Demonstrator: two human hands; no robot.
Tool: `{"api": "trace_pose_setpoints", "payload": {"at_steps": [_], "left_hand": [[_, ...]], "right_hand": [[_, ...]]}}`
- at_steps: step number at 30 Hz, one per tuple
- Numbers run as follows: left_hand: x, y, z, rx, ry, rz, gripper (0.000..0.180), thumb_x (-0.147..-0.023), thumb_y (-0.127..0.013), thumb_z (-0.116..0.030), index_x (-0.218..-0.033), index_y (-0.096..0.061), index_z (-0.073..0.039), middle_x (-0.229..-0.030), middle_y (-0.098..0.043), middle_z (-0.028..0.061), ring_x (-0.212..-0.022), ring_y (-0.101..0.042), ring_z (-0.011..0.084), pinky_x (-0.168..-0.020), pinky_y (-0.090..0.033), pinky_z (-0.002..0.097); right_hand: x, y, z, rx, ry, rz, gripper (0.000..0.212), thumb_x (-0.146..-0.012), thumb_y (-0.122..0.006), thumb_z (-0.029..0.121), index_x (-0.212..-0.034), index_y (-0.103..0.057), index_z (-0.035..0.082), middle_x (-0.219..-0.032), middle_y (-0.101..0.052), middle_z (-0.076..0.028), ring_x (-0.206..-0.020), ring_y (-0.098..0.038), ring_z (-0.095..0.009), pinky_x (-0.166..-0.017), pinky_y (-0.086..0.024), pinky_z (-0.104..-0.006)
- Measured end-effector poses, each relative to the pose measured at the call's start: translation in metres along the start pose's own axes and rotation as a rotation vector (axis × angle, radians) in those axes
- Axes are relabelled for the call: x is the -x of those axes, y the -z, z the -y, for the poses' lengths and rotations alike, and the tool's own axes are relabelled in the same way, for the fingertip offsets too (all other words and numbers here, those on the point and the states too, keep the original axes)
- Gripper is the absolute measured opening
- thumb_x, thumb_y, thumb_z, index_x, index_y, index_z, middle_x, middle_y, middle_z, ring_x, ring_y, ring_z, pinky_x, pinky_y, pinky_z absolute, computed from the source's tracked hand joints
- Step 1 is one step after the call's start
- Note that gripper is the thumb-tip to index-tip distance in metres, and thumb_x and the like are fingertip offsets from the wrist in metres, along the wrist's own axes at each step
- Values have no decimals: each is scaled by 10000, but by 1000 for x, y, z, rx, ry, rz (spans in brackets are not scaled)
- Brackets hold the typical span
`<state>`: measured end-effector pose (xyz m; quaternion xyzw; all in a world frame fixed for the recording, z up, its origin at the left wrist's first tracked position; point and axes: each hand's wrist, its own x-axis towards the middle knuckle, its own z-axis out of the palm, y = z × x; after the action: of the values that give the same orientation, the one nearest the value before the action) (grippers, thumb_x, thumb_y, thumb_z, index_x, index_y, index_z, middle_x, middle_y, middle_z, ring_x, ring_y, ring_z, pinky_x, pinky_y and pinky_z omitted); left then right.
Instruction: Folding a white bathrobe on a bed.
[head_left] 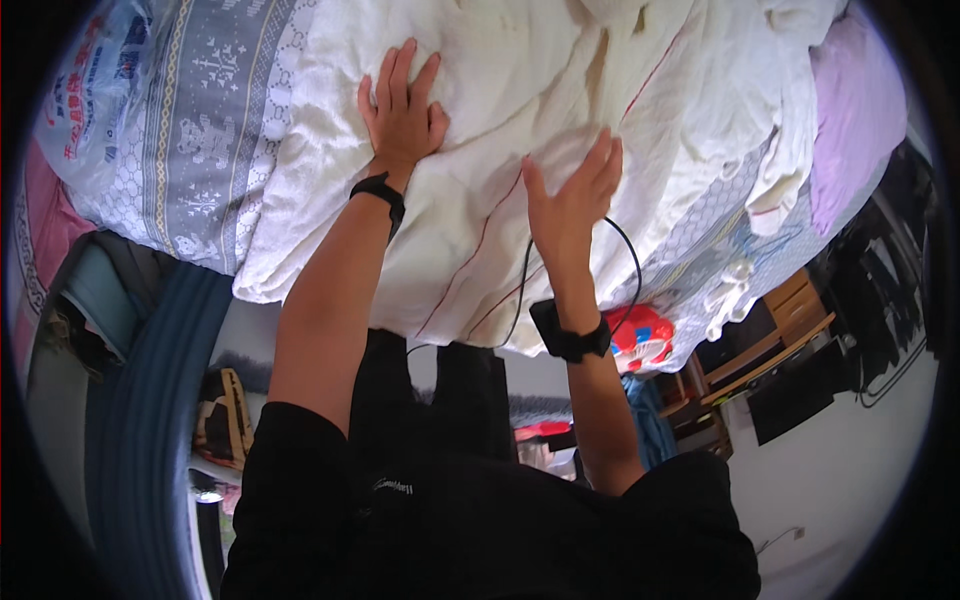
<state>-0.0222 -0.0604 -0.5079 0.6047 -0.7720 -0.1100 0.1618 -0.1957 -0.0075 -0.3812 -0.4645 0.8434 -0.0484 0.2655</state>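
A large white quilt (470, 215) with thin red lines lies rumpled across the bed. My left hand (404, 118) rests on it with fingers spread, palm down. To the right, my right hand (575, 195) is at the quilt with thumb and fingers apart, holding nothing; whether it touches the cloth I cannot tell. Black bands circle both wrists, the right one carrying a dark square piece (549, 326). A thin black cable (638, 262) loops behind my right wrist. Beneath the quilt shows a grey and white patterned bed sheet (205, 130).
A clear printed plastic bag (105, 95) sits at the bed's far left. On the right are a lilac pillow (855, 120), a red and blue object (640, 338) at the bed edge and wooden furniture (795, 308). A blue curtain (150, 400) hangs at left.
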Motion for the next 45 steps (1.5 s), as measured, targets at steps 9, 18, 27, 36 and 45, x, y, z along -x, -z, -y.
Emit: {"api": "trace_pose_setpoints", "payload": {"at_steps": [9,18,27,36,45], "left_hand": [[1,1,1,3,17,33,557,-696,-485,-208,-1251,-499,-167,-1404,-347,56,-1295,-308,246,-1032,-110,480],[39,26,5,16,50,170,615,-708,-496,-199,-1314,-407,-136,-1446,-270,115,-1336,-252,273,-1012,-188,566],[4,-3,-20,79,-14,46,621,-692,-498,-154,-1306,-405,-129,-1440,-273,113,-1331,-250,279,-1019,-178,564],[-6,-6,-6,39,-52,-30,630,-691,-479,-142,-1315,-392,-129,-1434,-282,119,-1332,-249,286,-1039,-125,546],[-25,-24,-29,68,-4,-103,647,-680,-478,-107,-1321,-392,-127,-1424,-297,135,-1334,-246,298,-1049,-130,543]], "right_hand": [[79,-20,-55,173,-278,303,502,-777,-654,341,-1051,-454,-29,-892,-575,-217,-898,-540,-375,-793,-385,-497],[121,32,-59,-234,-396,627,464,-889,-535,231,-1308,-416,70,-670,-595,-191,-556,-603,-262,-543,-447,-382],[391,110,-237,-44,-1120,1191,355,-923,-430,281,-881,-555,-48,-689,-595,-196,-528,-604,-276,-461,-438,-380],[342,66,-260,305,-521,980,519,-862,-512,459,-1164,-506,37,-992,-609,-238,-948,-583,-400,-756,-465,-479],[111,-16,-86,-136,-96,461,433,-881,-569,273,-1152,-492,-57,-1087,-551,-268,-1022,-517,-404,-872,-419,-376]]}}
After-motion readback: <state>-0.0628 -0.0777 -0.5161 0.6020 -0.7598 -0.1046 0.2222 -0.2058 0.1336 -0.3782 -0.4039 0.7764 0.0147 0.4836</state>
